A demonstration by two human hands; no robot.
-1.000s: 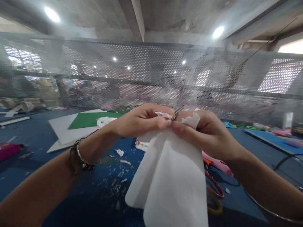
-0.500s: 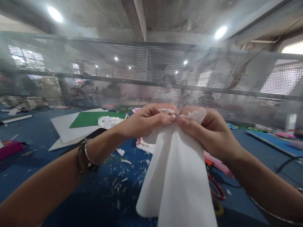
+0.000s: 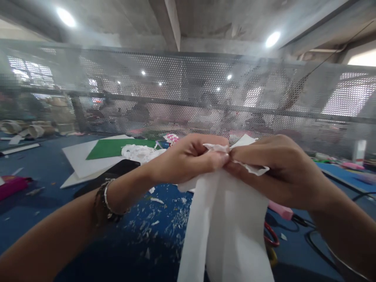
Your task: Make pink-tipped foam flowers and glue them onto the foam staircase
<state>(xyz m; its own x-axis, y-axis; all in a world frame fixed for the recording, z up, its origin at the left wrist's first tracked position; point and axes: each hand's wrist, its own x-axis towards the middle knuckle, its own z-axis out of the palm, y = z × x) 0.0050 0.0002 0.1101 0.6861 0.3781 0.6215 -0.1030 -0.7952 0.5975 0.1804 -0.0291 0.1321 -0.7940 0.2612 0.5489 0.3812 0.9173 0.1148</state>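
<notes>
Both hands pinch the top of a long white sheet of paper (image 3: 235, 227), which hangs down toward me in soft folds. My left hand (image 3: 190, 158) is closed on it, thumb on top, with a ragged torn edge poking out above the thumb. Right beside it, my right hand (image 3: 279, 168) is closed on the same paper, its fingertips meeting the left ones. A torn strip curls out between the right thumb and fingers. The palm side of both hands is hidden.
A green sheet (image 3: 117, 148) lies on white sheets (image 3: 72, 158) at left, near crumpled white paper (image 3: 138, 152) and a dark phone-like slab (image 3: 114, 176). White scraps litter the blue table (image 3: 123, 243). A pink corded tool (image 3: 280, 210) and red scissor handle (image 3: 272, 235) lie at right.
My right hand has turned over and shifted right, its fingers now over the torn edge. My left hand has moved slightly right and down. The paper's lower part has swung and bent.
</notes>
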